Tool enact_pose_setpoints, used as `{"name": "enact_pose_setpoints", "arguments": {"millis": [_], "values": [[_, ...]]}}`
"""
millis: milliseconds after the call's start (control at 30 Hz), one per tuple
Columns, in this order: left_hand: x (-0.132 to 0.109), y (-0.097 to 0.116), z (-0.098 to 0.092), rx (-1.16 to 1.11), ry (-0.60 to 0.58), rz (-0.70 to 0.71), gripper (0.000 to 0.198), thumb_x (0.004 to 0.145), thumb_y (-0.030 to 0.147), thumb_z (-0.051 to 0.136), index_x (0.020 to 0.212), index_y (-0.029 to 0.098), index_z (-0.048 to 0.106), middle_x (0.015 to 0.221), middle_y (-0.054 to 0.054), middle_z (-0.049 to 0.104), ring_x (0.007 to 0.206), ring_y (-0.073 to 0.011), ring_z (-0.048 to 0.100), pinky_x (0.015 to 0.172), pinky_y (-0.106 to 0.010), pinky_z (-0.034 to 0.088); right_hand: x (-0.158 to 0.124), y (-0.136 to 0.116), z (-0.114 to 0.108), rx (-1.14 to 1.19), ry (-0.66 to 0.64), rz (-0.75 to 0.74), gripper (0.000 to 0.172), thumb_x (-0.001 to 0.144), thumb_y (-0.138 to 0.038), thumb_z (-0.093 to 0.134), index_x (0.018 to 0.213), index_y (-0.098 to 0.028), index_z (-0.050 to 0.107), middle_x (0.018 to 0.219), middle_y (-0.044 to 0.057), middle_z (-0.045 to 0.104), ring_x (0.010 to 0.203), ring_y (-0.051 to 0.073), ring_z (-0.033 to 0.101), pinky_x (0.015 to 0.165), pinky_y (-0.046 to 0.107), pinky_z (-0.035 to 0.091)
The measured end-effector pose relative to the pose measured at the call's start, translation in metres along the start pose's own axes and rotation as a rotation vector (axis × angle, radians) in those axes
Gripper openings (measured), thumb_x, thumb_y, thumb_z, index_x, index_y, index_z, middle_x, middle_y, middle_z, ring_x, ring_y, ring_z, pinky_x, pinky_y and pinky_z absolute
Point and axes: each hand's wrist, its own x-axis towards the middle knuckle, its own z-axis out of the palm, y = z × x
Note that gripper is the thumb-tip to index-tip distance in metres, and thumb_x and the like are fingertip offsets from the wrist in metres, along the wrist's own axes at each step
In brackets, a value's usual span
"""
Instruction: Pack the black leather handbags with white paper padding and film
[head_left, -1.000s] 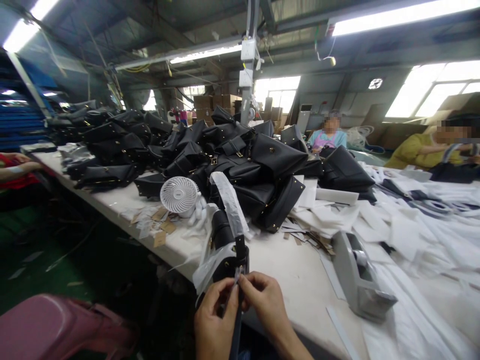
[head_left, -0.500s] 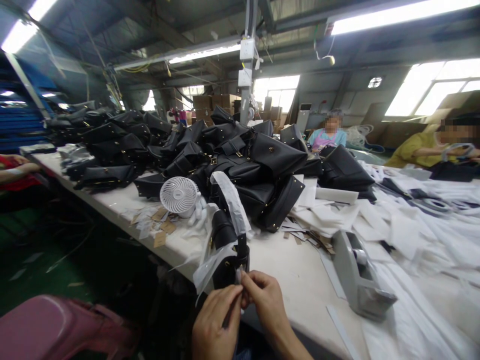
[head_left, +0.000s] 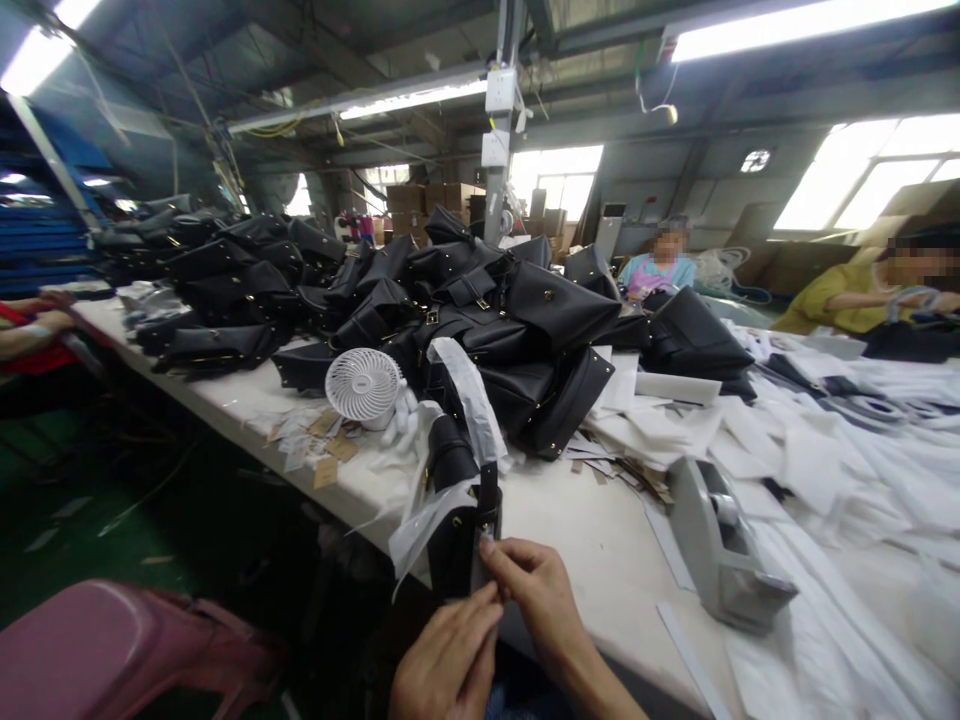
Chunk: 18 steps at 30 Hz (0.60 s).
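Observation:
A black handbag stands end-on at the table's front edge, its handle wrapped in white sheet. More white wrapping hangs loose over its near end. My right hand is closed at that near end, thumb pressed over a small whitish piece below the strap. Just below it, my left hand has its fingers drawn together, tips meeting the right hand's fingers. What lies between the left fingertips is hidden.
Behind the bag are a white fan and a large heap of black handbags. A grey tape dispenser stands right, among white sheets. A pink seat is lower left. Two people sit across the table; another person's arms show at left.
My left hand has drawn slightly down and right, uncovering more of the bag's near end. My right hand stays at the bag, its thumb now flat against it. The view has shifted slightly.

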Motion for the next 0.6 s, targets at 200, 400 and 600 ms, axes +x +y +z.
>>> {"name": "enact_pose_setpoints", "arguments": {"millis": [200, 400, 600], "values": [[0.006, 0.003, -0.007, -0.558, 0.091, -0.995, 0.043, 0.075, 0.058, 0.070, 0.095, 0.020, 0.076, 0.097, -0.010, 0.077, 0.089, -0.0270, 0.074, 0.079, -0.033, 0.060, -0.003, -0.001, 0.000, 0.010, -0.019, 0.015, 0.050, 0.076, -0.061, 0.070, 0.060, -0.014, 0.069, 0.047, -0.003, 0.047, 0.048, 0.009, 0.039, 0.048, 0.023, 0.028], [0.023, 0.009, 0.013, -0.970, 0.027, -1.225, 0.055, 0.059, 0.052, 0.086, 0.099, 0.016, 0.073, 0.083, -0.009, 0.077, 0.080, -0.0235, 0.073, 0.070, -0.029, 0.057, -0.003, 0.000, 0.002, 0.066, -0.008, -0.032, 0.047, 0.072, -0.060, 0.073, 0.058, -0.015, 0.068, 0.063, 0.000, 0.056, 0.054, 0.012, 0.050, 0.050, 0.024, 0.040], [0.026, 0.005, 0.019, -0.914, 0.037, -1.223, 0.055, 0.053, 0.049, 0.090, 0.094, 0.016, 0.072, 0.076, -0.004, 0.074, 0.070, -0.0143, 0.069, 0.062, -0.020, 0.053, -0.006, 0.001, -0.002, -0.074, 0.002, -0.105, 0.048, 0.079, -0.059, 0.066, 0.065, -0.014, 0.074, 0.060, 0.001, 0.059, 0.057, 0.013, 0.054, 0.056, 0.024, 0.042]]}}
